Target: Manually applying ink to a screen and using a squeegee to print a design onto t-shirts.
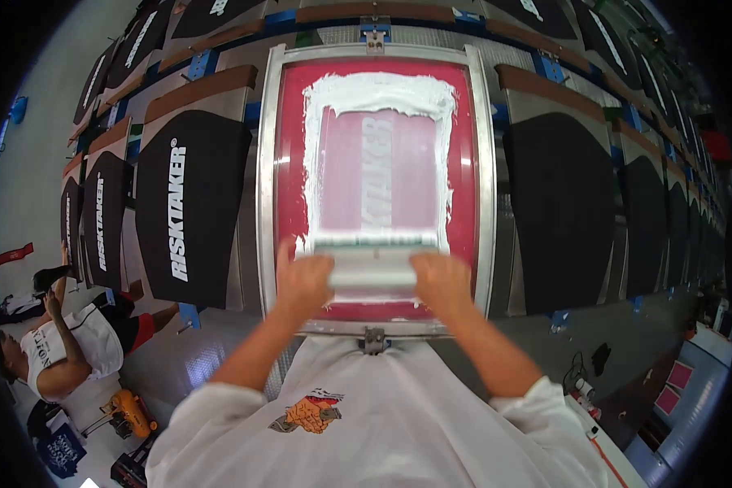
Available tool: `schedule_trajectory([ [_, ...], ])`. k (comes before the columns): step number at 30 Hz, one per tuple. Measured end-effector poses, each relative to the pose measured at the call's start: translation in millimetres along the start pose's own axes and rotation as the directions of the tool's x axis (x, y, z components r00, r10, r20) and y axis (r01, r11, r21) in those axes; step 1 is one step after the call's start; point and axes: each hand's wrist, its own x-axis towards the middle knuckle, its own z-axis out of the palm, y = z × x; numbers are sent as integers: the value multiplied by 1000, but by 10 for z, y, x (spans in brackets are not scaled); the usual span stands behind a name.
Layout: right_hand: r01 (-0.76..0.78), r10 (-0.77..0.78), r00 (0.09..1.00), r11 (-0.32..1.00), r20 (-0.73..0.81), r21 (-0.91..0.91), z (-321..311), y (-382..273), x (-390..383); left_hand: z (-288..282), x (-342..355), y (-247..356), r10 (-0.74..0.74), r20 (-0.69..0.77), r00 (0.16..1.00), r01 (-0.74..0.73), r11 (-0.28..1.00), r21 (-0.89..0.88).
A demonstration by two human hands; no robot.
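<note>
My left hand [304,278] and my right hand [441,281] are closed round the two ends of a silver squeegee [372,267], slightly blurred, lying across the lower part of a printing screen. The screen has a metal frame [485,187] and red mesh [293,146]. Thick white ink [382,93] lies in a band along its top and down both sides of a paler middle area, where large lettering shows faintly. A metal clamp [373,341] sits at the frame's near edge, just in front of my white shirt.
Black fabric panels on boards line both sides, printed white at left [207,211], plain at right [557,211]. More boards [203,20] run behind. At lower left a co-worker [73,346] reaches toward the boards, near a yellow compressor [128,411]. A bench [691,382] stands at lower right.
</note>
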Motion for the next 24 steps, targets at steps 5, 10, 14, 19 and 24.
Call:
schedule_trajectory([
  [5,-34,48,997,976,57,-217,-271,583,2003,234,1752,-1000,-5,-32,999,12,977,212],
  [10,-26,128,936,954,327,-300,-743,891,2960,-231,3006,-851,-323,351,879,180,906,384],
  [14,54,-131,888,982,-440,-183,-666,827,2464,143,3149,-576,-161,355,921,34,940,339],
  [19,-313,268,945,555,190,771,-740,40,434,-210,3446,-1130,-28,438,899,36,999,-9],
  [24,-854,256,519,188,815,485,-104,-517,-1276,-157,3592,-927,-17,339,941,3,999,41],
])
